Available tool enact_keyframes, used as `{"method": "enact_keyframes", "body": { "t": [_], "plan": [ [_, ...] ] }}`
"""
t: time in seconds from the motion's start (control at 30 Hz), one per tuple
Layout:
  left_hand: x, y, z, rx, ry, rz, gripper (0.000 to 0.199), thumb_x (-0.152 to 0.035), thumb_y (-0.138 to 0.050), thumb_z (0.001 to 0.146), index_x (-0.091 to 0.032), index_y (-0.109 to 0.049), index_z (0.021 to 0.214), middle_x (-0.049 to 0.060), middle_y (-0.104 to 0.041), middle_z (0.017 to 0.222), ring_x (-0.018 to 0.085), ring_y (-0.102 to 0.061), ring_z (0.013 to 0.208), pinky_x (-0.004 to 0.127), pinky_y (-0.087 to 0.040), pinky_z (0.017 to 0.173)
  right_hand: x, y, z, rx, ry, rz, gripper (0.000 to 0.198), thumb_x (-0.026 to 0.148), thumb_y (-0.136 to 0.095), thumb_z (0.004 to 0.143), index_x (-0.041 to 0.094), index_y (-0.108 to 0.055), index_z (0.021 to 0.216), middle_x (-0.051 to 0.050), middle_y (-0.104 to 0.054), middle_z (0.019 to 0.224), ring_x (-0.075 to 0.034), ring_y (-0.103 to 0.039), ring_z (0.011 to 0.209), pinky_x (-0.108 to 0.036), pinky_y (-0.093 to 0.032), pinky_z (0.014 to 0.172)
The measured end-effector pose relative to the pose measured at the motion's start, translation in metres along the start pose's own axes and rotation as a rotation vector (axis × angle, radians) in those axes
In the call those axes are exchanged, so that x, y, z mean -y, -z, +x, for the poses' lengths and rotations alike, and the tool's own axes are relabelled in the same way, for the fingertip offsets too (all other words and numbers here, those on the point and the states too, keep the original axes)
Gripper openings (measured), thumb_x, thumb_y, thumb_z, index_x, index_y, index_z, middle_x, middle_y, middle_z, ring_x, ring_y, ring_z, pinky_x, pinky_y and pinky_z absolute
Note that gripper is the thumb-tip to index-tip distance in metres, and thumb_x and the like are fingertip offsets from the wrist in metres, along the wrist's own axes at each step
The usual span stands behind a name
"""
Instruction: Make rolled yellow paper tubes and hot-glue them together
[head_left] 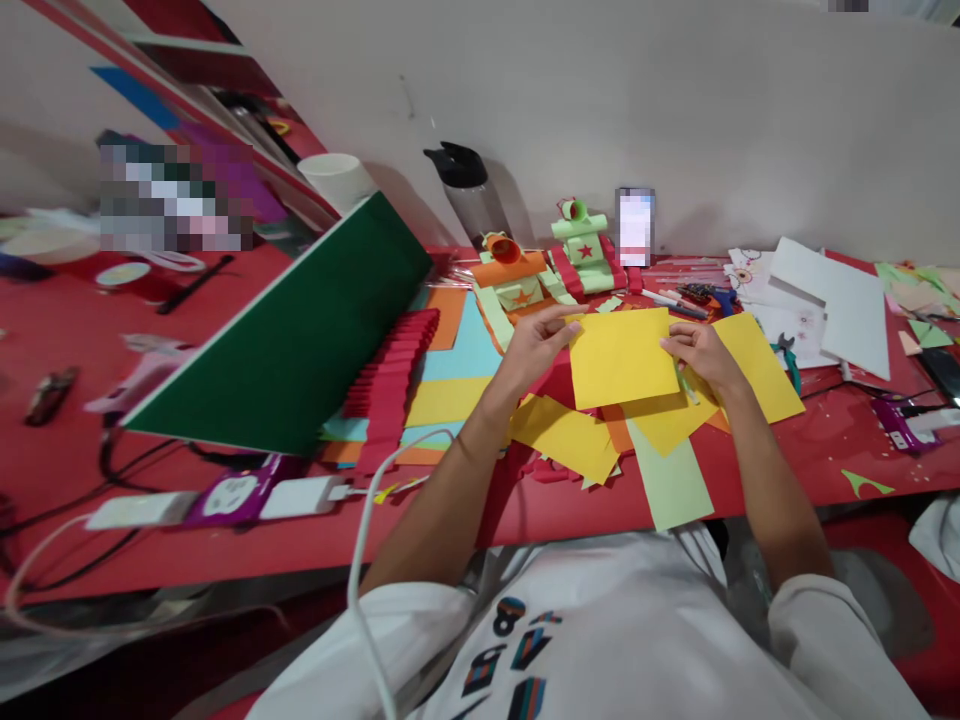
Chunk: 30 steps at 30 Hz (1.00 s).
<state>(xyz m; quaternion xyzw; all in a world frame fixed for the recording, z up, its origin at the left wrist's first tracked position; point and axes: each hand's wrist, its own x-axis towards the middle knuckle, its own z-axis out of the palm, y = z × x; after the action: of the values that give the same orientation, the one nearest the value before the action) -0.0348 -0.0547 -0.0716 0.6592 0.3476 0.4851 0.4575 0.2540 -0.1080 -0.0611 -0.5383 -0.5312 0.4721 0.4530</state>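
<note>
A sheet of yellow paper [624, 358] is stretched between my two hands above the table. My left hand [538, 343] pinches its left edge between thumb and fingers. At the right edge, the fingers of my right hand [699, 350] are closed on the same sheet. Below it lie more yellow pieces [566, 437], a pale green strip [670, 475] and bits of orange paper. Another yellow sheet [759, 368] rests beside my right wrist. Behind my hands stand two paper figures, one orange and green [517, 285], one green with a red star [585, 250].
A dark green board [292, 340] leans at the left near a pleated red paper strip [394, 380]. A bottle [469, 190] and a phone [635, 228] stand by the wall. Pliers [787, 360] and white foam board [840, 300] lie right. A white cable [364, 540] crosses the table's front edge.
</note>
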Motion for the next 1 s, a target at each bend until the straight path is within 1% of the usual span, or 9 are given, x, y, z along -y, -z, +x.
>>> {"method": "enact_keyframes", "body": {
  "t": [0.1, 0.2, 0.3, 0.37, 0.5, 0.57, 0.7, 0.83, 1.0],
  "plan": [
    [0.001, 0.0, 0.0, 0.026, 0.023, 0.003, 0.036, -0.04, -0.075, 0.093, -0.022, -0.078, 0.124, -0.008, -0.033, 0.059, 0.011, -0.034, 0.056, 0.025, -0.036, 0.058, 0.001, 0.001, 0.0, -0.02, 0.035, -0.004, 0.04, 0.053, -0.09, 0.07, 0.021, -0.07, 0.082, 0.003, -0.057, 0.068, -0.013, -0.049, 0.061, -0.027, -0.046, 0.053],
    [0.002, 0.003, 0.001, 0.061, 0.049, 0.025, 0.045, -0.043, -0.075, 0.091, -0.021, -0.072, 0.13, -0.005, -0.052, 0.067, 0.013, -0.054, 0.066, 0.027, -0.05, 0.07, 0.001, 0.004, 0.0, -0.048, 0.055, -0.015, 0.037, 0.053, -0.089, 0.072, 0.021, -0.071, 0.082, 0.002, -0.06, 0.069, -0.013, -0.05, 0.06, -0.027, -0.046, 0.052],
    [0.002, 0.012, 0.003, 0.152, 0.087, 0.13, 0.056, -0.049, -0.076, 0.087, -0.02, -0.065, 0.133, 0.003, -0.07, 0.088, 0.02, -0.068, 0.084, 0.034, -0.057, 0.081, 0.002, 0.009, 0.0, -0.076, 0.075, -0.044, 0.034, 0.051, -0.086, 0.075, 0.022, -0.07, 0.081, 0.001, -0.061, 0.069, -0.014, -0.052, 0.06, -0.027, -0.046, 0.051],
    [-0.001, 0.021, 0.002, 0.321, 0.106, 0.298, 0.056, -0.05, -0.076, 0.085, -0.02, -0.064, 0.131, 0.007, -0.075, 0.101, 0.025, -0.072, 0.093, 0.038, -0.057, 0.085, 0.001, 0.015, 0.001, -0.111, 0.106, -0.088, 0.03, 0.049, -0.082, 0.079, 0.021, -0.07, 0.082, 0.0, -0.063, 0.071, -0.014, -0.054, 0.06, -0.026, -0.046, 0.05],
    [-0.015, 0.029, -0.011, 0.798, 0.152, 0.616, 0.046, -0.045, -0.079, 0.08, -0.02, -0.07, 0.118, 0.012, -0.075, 0.12, 0.03, -0.071, 0.104, 0.036, -0.056, 0.086, -0.002, 0.032, 0.004, -0.242, 0.195, -0.174, 0.028, 0.048, -0.079, 0.083, 0.022, -0.068, 0.083, 0.0, -0.064, 0.07, -0.014, -0.054, 0.057, -0.026, -0.045, 0.046],
    [-0.023, 0.024, -0.02, 0.925, 0.211, 0.739, 0.049, -0.037, -0.082, 0.075, -0.019, -0.07, 0.119, 0.013, -0.073, 0.124, 0.03, -0.07, 0.103, 0.033, -0.054, 0.081, -0.005, 0.042, 0.006, -0.315, 0.22, -0.172, 0.031, 0.049, -0.08, 0.083, 0.022, -0.064, 0.08, 0.002, -0.062, 0.066, -0.012, -0.05, 0.052, -0.026, -0.045, 0.044],
    [-0.033, 0.008, -0.032, 0.987, 0.234, 0.927, 0.042, -0.02, -0.076, 0.076, -0.019, -0.068, 0.117, 0.011, -0.071, 0.122, 0.026, -0.066, 0.097, 0.027, -0.047, 0.07, -0.014, 0.062, 0.015, -0.493, 0.258, -0.033, 0.04, 0.057, -0.084, 0.08, 0.024, -0.061, 0.085, 0.004, -0.062, 0.067, -0.011, -0.048, 0.048, -0.024, -0.043, 0.042],
    [-0.033, 0.001, -0.033, 1.023, 0.216, 1.004, 0.031, -0.014, -0.071, 0.073, -0.019, -0.067, 0.103, 0.009, -0.069, 0.115, 0.023, -0.063, 0.089, 0.028, -0.039, 0.063, -0.023, 0.08, 0.023, -0.636, 0.328, 0.138, 0.049, 0.062, -0.086, 0.075, 0.025, -0.058, 0.09, 0.003, -0.064, 0.072, -0.014, -0.061, 0.059, -0.023, -0.046, 0.047],
    [-0.03, 0.004, -0.029, 1.038, 0.275, 0.992, 0.02, -0.016, -0.065, 0.076, -0.021, -0.065, 0.096, 0.004, -0.07, 0.094, 0.019, -0.057, 0.074, 0.03, -0.033, 0.059, -0.024, 0.087, 0.024, -0.671, 0.292, 0.209, 0.05, 0.056, -0.089, 0.068, 0.025, -0.059, 0.092, 0.003, -0.066, 0.074, -0.015, -0.064, 0.063, -0.024, -0.046, 0.05]
  ]
}}
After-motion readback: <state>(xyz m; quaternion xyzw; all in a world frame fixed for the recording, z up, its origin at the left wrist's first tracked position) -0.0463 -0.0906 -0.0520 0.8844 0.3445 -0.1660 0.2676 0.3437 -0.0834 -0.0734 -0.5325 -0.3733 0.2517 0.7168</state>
